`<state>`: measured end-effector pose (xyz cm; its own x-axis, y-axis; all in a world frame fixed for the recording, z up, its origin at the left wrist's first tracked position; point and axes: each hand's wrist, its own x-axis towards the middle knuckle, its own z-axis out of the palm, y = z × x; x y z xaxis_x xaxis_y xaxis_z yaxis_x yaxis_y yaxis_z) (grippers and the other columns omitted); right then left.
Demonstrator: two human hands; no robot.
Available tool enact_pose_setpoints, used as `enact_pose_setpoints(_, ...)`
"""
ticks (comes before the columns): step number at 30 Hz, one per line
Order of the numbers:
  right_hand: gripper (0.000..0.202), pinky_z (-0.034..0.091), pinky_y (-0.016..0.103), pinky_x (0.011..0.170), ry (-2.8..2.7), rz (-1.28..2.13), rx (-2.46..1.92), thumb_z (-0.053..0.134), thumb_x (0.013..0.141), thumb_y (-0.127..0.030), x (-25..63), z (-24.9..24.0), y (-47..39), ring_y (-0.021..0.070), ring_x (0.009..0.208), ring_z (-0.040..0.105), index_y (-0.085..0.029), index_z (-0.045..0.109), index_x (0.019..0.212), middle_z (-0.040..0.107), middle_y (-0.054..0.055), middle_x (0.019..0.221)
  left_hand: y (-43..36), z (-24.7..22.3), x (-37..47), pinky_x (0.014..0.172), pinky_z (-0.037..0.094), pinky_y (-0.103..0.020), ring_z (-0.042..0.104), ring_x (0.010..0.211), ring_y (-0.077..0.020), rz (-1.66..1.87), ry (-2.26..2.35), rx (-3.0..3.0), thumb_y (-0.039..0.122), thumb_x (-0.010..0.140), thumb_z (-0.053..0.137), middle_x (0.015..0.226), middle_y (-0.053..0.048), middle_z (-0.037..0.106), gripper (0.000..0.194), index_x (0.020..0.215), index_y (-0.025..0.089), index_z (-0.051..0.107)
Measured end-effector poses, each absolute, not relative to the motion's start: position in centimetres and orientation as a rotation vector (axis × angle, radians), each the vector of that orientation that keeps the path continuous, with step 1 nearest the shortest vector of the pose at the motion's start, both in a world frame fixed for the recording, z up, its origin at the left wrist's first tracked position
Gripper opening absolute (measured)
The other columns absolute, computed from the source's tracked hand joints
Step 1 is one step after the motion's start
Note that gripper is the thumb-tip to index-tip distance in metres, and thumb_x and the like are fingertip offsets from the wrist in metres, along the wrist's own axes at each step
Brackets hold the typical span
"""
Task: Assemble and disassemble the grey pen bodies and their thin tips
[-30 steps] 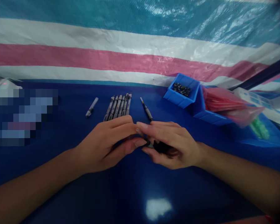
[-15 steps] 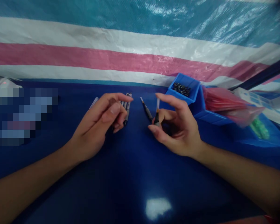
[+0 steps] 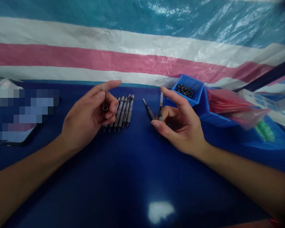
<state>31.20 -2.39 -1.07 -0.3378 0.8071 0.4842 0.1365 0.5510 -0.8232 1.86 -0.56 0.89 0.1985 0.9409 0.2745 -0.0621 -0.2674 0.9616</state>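
My left hand (image 3: 85,118) is closed on a short clear pen barrel (image 3: 105,102) with a dark end, pinched by thumb and fingers. Across from it, my right hand (image 3: 184,125) grips a pen front section with a refill (image 3: 161,104) standing upright out of its grey grip, the index fingertip near the refill's top. A second grey grip with a refill (image 3: 150,111) lies slanted on the table beside my right fingers. Several assembled grey pens (image 3: 124,114) lie side by side, just right of my left hand, which partly covers the row.
At the back right, a blue bin (image 3: 188,100) holds small black parts. Next to it another blue bin (image 3: 217,118) carries red plastic bags (image 3: 230,103), with a green bundle (image 3: 264,130) further right. A partly blurred flat device (image 3: 21,136) lies left on the blue table (image 3: 123,183).
My left hand has moved left and turned, so the barrel in it and more of the pen row now show. My right hand has barely shifted, still holding the grip and refill.
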Motion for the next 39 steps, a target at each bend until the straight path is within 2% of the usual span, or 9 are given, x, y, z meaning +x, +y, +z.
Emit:
enact_pose_setpoints(5,0.076,0.065,0.035,0.066,-1.795,0.869,-0.780,0.085,0.109,-0.039,31.3,-1.0,-2.3,0.0200,0.071,0.069,-0.038,0.048,0.176,0.065,-0.004,0.084,0.2,0.9,1.1,0.084,0.065,-0.038,0.075,0.091,-0.0188,1.320,0.733,1.529,0.030,0.113,0.075,0.111,-0.004,0.083,0.020,0.133,0.028,0.077)
enact_pose_setpoints(8,0.075,0.068,0.036,0.073,-1.773,0.885,-0.772,0.078,0.114,-0.036,31.4,-1.1,-2.2,0.0222,0.081,0.077,-0.038,0.043,0.180,0.065,-0.003,0.083,1.0,0.6,0.3,0.103,0.068,-0.039,0.081,0.110,-0.0166,1.361,0.661,1.594,0.026,0.113,0.079,0.127,0.004,0.086,0.037,0.149,0.031,0.069)
enact_pose_setpoints(11,0.075,0.066,0.035,0.070,-1.743,0.890,-0.763,0.074,0.116,-0.033,31.5,-1.4,-1.8,0.0222,0.079,0.076,-0.040,0.039,0.183,0.061,-0.004,0.079,1.8,0.6,-0.6,0.102,0.072,-0.040,0.084,0.114,-0.0178,1.449,0.689,1.712,0.027,0.111,0.085,0.133,0.007,0.084,0.066,0.168,0.040,0.055)
enact_pose_setpoints(15,0.078,0.062,0.034,0.067,-1.738,0.876,-0.785,0.078,0.113,-0.031,31.8,-1.7,-1.2,0.0197,0.070,0.065,-0.042,0.043,0.181,0.059,-0.006,0.079,2.2,1.0,-1.7,0.080,0.074,-0.036,0.082,0.088,-0.0115,1.565,1.028,1.835,0.035,0.114,0.083,0.112,0.009,0.080,0.031,0.143,0.028,0.075)
enact_pose_setpoints(18,0.078,0.056,0.031,0.063,-1.736,0.894,-0.790,0.081,0.111,-0.027,31.9,-1.8,-1.2,0.0170,0.066,0.055,-0.040,0.046,0.179,0.057,-0.007,0.080,2.6,0.6,-2.4,0.066,0.070,-0.030,0.079,0.080,-0.0089,1.523,1.290,1.999,0.042,0.117,0.077,0.111,0.009,0.082,0.031,0.142,0.024,0.075)
enact_pose_setpoints(24,0.062,0.050,0.028,0.061,-1.705,0.891,-0.809,0.083,0.110,-0.028,31.5,-1.4,-1.5,0.0152,0.066,0.054,-0.033,0.059,0.167,0.058,-0.007,0.078,3.4,-0.5,-3.5,0.106,0.069,-0.046,0.086,0.110,-0.0235,1.301,1.586,2.347,0.038,0.116,0.068,0.122,0.003,0.090,0.036,0.146,0.021,0.080)
enact_pose_setpoints(29,0.059,0.050,0.030,0.062,-1.684,0.937,-0.865,0.085,0.109,-0.038,31.5,-1.1,-1.7,0.0162,0.066,0.056,-0.033,0.061,0.163,0.058,-0.007,0.077,2.7,0.4,-3.1,0.130,0.055,-0.052,0.073,0.147,-0.0336,0.851,1.859,2.488,0.023,0.114,0.046,0.159,-0.011,0.076,0.049,0.148,0.014,0.079)
enact_pose_setpoints(35,0.074,0.060,0.036,0.070,-1.715,0.932,-0.867,0.083,0.111,-0.042,31.3,-0.8,-1.8,0.0204,0.073,0.063,-0.042,0.048,0.177,0.059,-0.004,0.079,3.0,-0.2,-2.7,0.135,0.051,-0.060,0.067,0.154,-0.0425,0.720,1.828,2.400,0.043,0.115,0.050,0.165,-0.015,0.071,0.053,0.151,0.013,0.075)
enact_pose_setpoints(39,0.076,0.064,0.039,0.071,-1.773,0.933,-0.864,0.076,0.116,-0.047,31.2,-0.4,-2.1,0.0255,0.084,0.074,-0.044,0.038,0.182,0.067,0.000,0.086,3.4,-0.9,-3.0,0.130,0.056,-0.053,0.070,0.148,-0.0373,0.660,1.696,2.475,0.031,0.111,0.046,0.162,-0.014,0.072,0.053,0.155,0.015,0.072)
